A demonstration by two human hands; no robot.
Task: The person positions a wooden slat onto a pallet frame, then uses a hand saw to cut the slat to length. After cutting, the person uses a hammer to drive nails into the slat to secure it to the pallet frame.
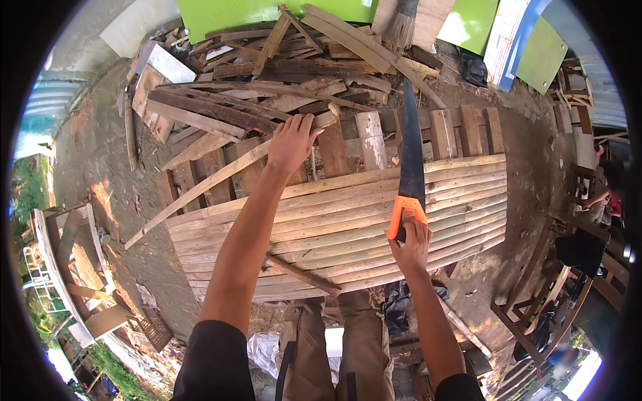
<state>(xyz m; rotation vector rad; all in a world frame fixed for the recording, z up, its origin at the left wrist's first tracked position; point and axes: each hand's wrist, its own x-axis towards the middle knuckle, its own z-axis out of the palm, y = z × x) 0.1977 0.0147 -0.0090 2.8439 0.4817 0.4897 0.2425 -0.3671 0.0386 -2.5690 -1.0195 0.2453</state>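
My left hand [292,144] is closed over the upper end of a long, thin wooden strip [200,190]. The strip slants down to the left across a bamboo-slat platform [334,220], and its lower end reaches past the platform's left side. In my right hand [411,247] is a handsaw [411,150], gripped by its orange handle. Its dark blade points away from me, over the slats and the boards behind them, apart from the strip. A short brown stick [304,275] lies on the near slats, between my forearms.
Scrap wood [267,87] is heaped beyond the platform, with a broom [403,27] and green panels [234,13] behind. A wooden frame [73,267] stands on the left. On the right are more wooden frames [528,294] and another person [605,190]. A black plastic bag [396,307] lies near my legs.
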